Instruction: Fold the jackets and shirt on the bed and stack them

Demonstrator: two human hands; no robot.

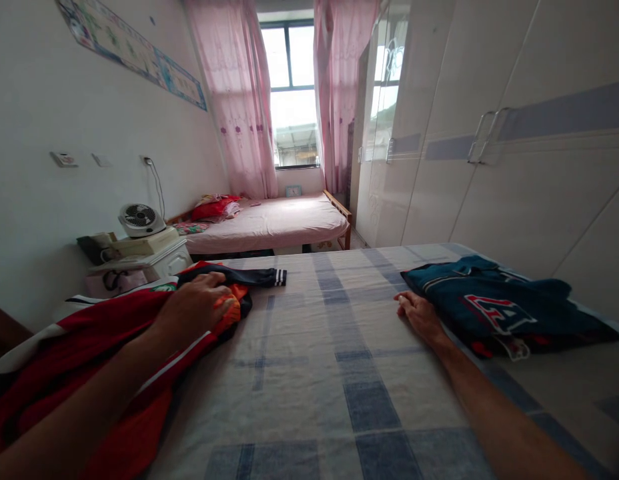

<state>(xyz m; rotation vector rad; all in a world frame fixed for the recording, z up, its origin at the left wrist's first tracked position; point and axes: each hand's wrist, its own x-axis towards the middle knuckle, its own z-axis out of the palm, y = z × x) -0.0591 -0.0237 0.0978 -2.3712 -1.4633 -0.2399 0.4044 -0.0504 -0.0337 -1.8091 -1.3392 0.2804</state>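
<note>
My left hand (202, 300) lies on a heap of red and orange clothing (89, 360) at the left side of a bed with a checked sheet (314, 373); its fingers curl over an orange piece of cloth. A dark garment with white-striped cuff (254, 275) sticks out just beyond it. My right hand (418, 313) rests on the sheet with its fingers bent, touching the near edge of a folded teal jersey with a red letter A (494, 310) at the right.
A white wardrobe with metal handles (489, 133) runs along the right. A nightstand with a small fan (139, 220) stands at the left. Beyond are a second bed with a pink sheet (274, 223), pink curtains and a window.
</note>
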